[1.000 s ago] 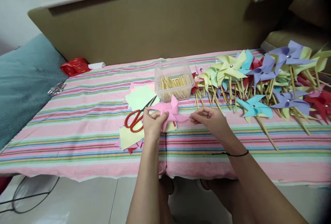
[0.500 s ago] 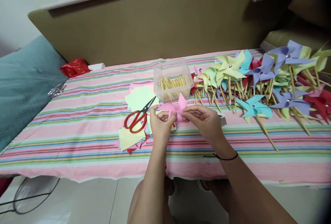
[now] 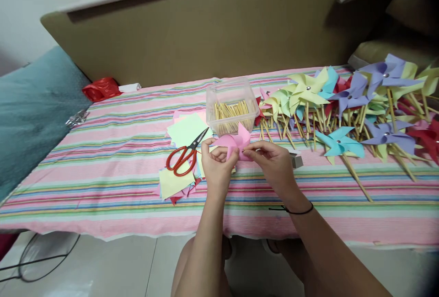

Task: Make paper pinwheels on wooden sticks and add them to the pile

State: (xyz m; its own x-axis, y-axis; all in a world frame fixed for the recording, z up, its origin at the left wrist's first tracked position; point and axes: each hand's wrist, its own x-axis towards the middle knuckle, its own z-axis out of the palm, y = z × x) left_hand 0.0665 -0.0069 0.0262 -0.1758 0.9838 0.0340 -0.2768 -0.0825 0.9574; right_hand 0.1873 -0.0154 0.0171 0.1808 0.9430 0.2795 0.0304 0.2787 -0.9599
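Note:
A pink paper pinwheel (image 3: 243, 138) with curled blades is held up over the cloth between my two hands. My left hand (image 3: 218, 164) pinches its folded middle between thumb and fingers. From the other side, my right hand (image 3: 272, 160) has its thumb and fingertips pressed together at the pinwheel's centre; a tiny dark spot shows there, too small to name. Red-handled scissors (image 3: 181, 157) lie just left of my left hand, on stacks of coloured paper squares (image 3: 176, 182). Behind the pinwheel stands a clear plastic box (image 3: 233, 105) holding many short wooden sticks (image 3: 231, 110).
Finished pinwheels on sticks (image 3: 339, 98) crowd the right side. A small grey box (image 3: 297, 161) sits beside my right hand. At the far left are a red plastic bag (image 3: 102, 89), a white object (image 3: 129, 87) and a teal cushion (image 3: 34, 109). Striped cloth (image 3: 113, 160) covers the surface.
The view has shifted slightly. My right fingertips have come in closer against the pinwheel's centre, while my left hand keeps its pinch on the paper.

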